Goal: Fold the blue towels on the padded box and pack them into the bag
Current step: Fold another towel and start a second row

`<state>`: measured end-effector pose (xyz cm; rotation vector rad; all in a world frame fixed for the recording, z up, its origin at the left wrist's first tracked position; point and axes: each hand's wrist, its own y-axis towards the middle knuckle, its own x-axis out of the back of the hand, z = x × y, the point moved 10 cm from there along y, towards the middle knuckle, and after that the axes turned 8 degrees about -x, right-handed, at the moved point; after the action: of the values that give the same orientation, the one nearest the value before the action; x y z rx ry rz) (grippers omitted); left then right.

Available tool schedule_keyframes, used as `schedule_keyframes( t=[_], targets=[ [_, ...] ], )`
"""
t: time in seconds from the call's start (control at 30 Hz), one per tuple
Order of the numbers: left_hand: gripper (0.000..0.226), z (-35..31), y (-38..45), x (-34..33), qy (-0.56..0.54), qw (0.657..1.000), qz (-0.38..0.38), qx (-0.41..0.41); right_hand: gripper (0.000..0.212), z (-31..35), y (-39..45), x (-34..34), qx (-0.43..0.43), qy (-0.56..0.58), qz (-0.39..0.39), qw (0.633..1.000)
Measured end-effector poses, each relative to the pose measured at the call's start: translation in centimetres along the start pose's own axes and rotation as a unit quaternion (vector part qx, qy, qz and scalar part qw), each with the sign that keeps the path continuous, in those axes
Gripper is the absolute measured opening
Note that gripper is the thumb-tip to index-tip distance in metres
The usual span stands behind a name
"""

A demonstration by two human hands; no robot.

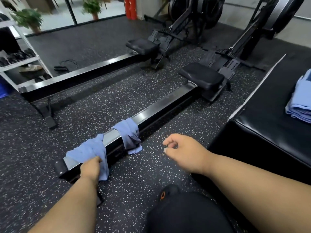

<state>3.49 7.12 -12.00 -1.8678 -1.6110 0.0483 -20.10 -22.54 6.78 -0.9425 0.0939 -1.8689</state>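
Partly done, as judged: folded towels (301, 100) are stacked on the padded box (269, 105) at right. Two towels remain draped over the rowing machine rail (161, 106): the near towel (89, 150) is gripped by the left hand (90, 167), the far towel (129, 133) untouched. The right hand (183, 152) is loosely curled, empty. No bag is seen.

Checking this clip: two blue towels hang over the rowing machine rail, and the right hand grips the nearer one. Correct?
Not quite. The head view shows the left hand gripping the nearer towel; the right hand holds nothing. Both blue towels, including the farther towel, do hang over the rail.
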Motion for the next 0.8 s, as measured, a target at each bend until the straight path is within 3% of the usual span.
schedule_keyframes(
  t=[0.13,0.23,0.47,0.63,0.8],
  targets=[
    [0.018,-4.6,-3.9,2.0,-0.097,0.994,-0.01,-0.052,0.017,0.0,-1.8,0.6,0.007,0.029,-0.011,0.999],
    [0.019,-8.5,-8.0,3.1,-0.157,0.982,0.03,-0.097,0.015,0.3,-3.9,1.1,0.011,0.083,-0.014,0.996],
    [0.026,-18.8,-22.2,3.5,-0.18,0.939,0.116,-0.269,0.015,0.7,-11.2,5.0,0.033,0.122,-0.073,0.989],
    [0.03,-22.6,-30.9,1.5,-0.229,0.912,0.194,-0.279,0.018,-0.1,-16.7,9.0,0.051,0.136,-0.131,0.981],
    [0.017,-23.7,-38.4,-1.7,-0.244,0.896,0.253,-0.271,0.025,-2.3,-20.6,11.4,0.044,0.139,-0.169,0.975]
  ],
)
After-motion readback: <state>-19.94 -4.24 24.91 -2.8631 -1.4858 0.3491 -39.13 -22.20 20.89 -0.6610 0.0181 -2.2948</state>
